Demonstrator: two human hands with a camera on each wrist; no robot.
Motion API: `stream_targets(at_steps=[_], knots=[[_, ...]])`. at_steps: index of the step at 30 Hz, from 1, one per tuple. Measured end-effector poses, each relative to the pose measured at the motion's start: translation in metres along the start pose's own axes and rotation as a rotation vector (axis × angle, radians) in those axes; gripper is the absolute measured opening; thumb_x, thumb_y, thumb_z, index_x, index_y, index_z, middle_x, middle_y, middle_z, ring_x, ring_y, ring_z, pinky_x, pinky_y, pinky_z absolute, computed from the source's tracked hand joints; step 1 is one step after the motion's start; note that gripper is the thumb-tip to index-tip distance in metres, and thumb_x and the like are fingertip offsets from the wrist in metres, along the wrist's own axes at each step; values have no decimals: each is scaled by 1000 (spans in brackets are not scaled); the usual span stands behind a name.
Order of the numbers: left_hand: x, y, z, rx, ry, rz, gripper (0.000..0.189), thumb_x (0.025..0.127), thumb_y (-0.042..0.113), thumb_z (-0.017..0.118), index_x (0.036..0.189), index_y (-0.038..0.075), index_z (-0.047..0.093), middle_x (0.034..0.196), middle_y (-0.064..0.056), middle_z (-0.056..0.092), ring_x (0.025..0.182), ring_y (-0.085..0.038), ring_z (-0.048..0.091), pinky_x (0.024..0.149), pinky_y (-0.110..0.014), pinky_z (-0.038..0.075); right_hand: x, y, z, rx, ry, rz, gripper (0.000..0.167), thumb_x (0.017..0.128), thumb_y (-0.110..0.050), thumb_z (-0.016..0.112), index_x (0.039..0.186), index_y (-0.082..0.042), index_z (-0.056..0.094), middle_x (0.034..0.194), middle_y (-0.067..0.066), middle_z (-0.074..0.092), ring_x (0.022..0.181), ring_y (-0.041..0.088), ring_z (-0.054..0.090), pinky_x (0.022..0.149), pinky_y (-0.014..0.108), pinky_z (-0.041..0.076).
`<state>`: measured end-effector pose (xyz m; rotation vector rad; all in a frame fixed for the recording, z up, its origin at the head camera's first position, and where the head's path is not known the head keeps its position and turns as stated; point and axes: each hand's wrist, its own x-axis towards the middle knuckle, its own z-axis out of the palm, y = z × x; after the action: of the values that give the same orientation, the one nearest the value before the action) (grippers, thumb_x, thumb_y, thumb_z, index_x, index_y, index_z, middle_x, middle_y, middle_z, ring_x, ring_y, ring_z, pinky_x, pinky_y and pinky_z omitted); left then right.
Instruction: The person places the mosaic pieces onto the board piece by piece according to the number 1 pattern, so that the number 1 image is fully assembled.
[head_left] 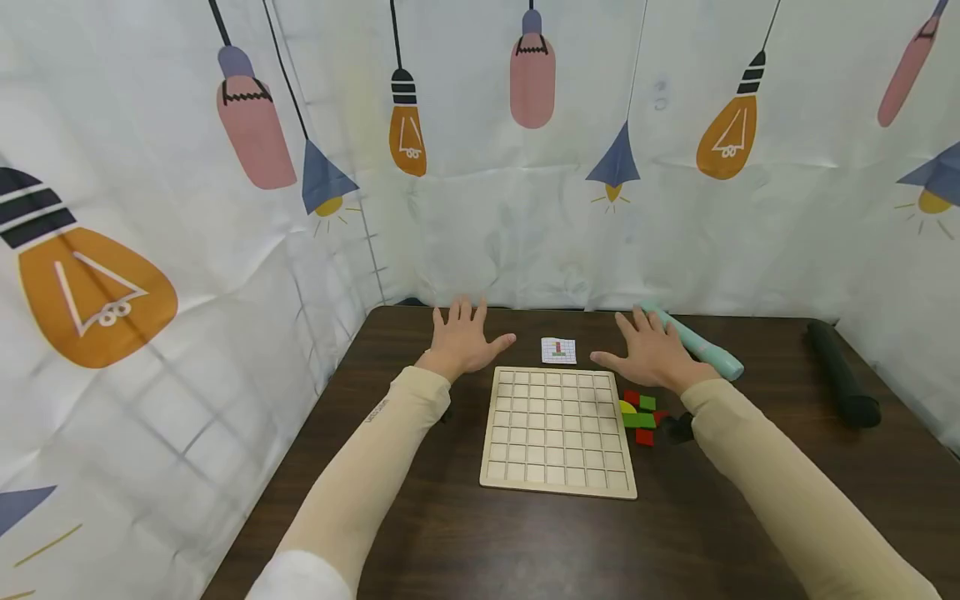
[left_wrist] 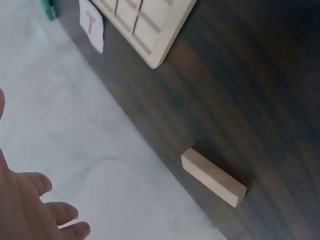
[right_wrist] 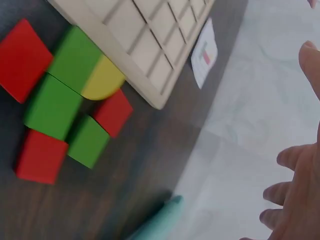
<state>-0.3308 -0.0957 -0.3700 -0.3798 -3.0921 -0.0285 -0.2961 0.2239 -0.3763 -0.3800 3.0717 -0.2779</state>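
Observation:
My left hand (head_left: 461, 340) is spread with straight fingers beyond the far left corner of a wooden grid board (head_left: 555, 433), holding nothing. Past the far right corner, my right hand (head_left: 651, 350) is likewise spread and holds nothing. Between the hands lies a small white card (head_left: 558, 351) with a red and green figure on it. Along the board's right edge sit several red blocks (right_wrist: 41, 156), green blocks (right_wrist: 54, 106) and a yellow rounded block (right_wrist: 104, 79), partly hidden by the right wrist in the head view. A plain wooden block (left_wrist: 214, 177) appears in the left wrist view.
A light teal cylinder (head_left: 701, 346) lies behind my right hand. Farther right on the dark wooden table (head_left: 525, 550) is a dark green cylinder (head_left: 843, 375). A white curtain (head_left: 480, 225) printed with lamps hangs around the table's back and sides.

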Motion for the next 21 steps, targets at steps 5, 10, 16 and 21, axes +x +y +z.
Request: stream_targets(at_steps=[5, 10, 16, 21], knots=[[-15, 4, 18, 33, 9, 37, 97, 89, 80, 25, 159, 16, 7, 163, -18, 1, 150, -36, 3, 116, -63, 2, -13, -3, 22, 10, 15, -28, 98, 91, -72, 43, 156, -1, 19, 158, 31, 6, 143, 54, 6, 111, 70, 6], [-34, 11, 35, -36, 4, 68, 95, 90, 78, 28, 159, 15, 12, 163, -17, 8, 149, -35, 9, 116, -62, 7, -28, -4, 45, 29, 44, -51, 94, 91, -66, 52, 153, 1, 27, 156, 32, 17, 140, 54, 19, 111, 69, 15], [-63, 20, 49, -112, -85, 75, 96, 88, 77, 40, 158, 13, 19, 161, -18, 15, 148, -37, 15, 116, -62, 10, -43, -2, 62, 106, 129, -46, 71, 92, -42, 67, 142, 4, 47, 145, 32, 39, 130, 51, 39, 101, 67, 36], [-76, 25, 58, -191, -110, 95, 93, 88, 72, 49, 155, 10, 28, 159, -20, 22, 146, -38, 21, 115, -62, 15, -52, -3, 71, 188, 169, 30, 55, 91, -31, 70, 133, 2, 57, 132, 29, 50, 116, 47, 50, 92, 62, 45]])
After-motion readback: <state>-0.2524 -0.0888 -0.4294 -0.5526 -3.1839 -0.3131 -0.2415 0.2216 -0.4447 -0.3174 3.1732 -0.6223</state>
